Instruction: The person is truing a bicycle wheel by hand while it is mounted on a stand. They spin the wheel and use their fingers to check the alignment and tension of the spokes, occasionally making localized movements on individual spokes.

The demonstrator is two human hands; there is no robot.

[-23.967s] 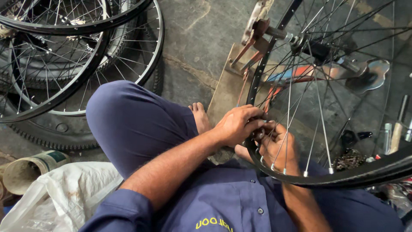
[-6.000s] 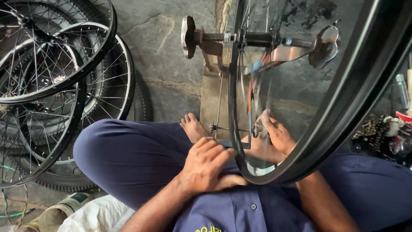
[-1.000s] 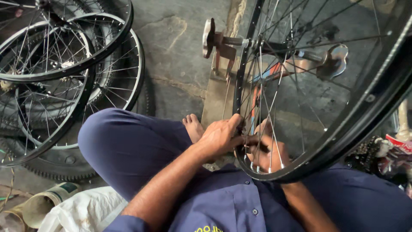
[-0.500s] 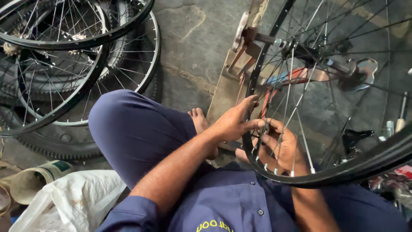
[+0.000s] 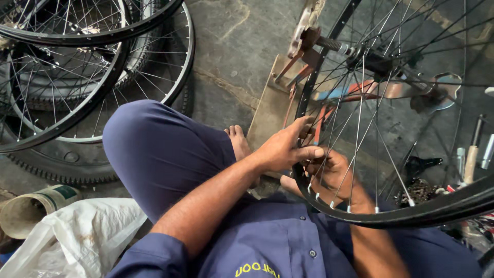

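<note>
A black bicycle wheel rim [image 5: 411, 219] with thin spokes stands upright in a rusty truing stand [image 5: 303, 44], its hub [image 5: 375, 62] up at the right. My left hand [image 5: 285, 146] rests on the rim's near-left edge, fingers spread over rim and spokes. My right hand [image 5: 334, 172] is behind the spokes inside the wheel, fingers curled around a spoke near the rim; any small tool in it is hidden. I sit cross-legged in blue clothes, my bare foot [image 5: 237, 141] beside the stand's wooden base [image 5: 270, 108].
Several spoked wheels [image 5: 77, 77] and a tyre [image 5: 62, 167] lie stacked at the left. A white sack [image 5: 77, 239] and a paper cup [image 5: 31, 208] sit at lower left. Tools [image 5: 473, 154] and a chain [image 5: 419, 191] lie at the right on the concrete floor.
The view has shifted a little. My left hand has slid along the rim and its fingers have spread; my right hand stays among the spokes.
</note>
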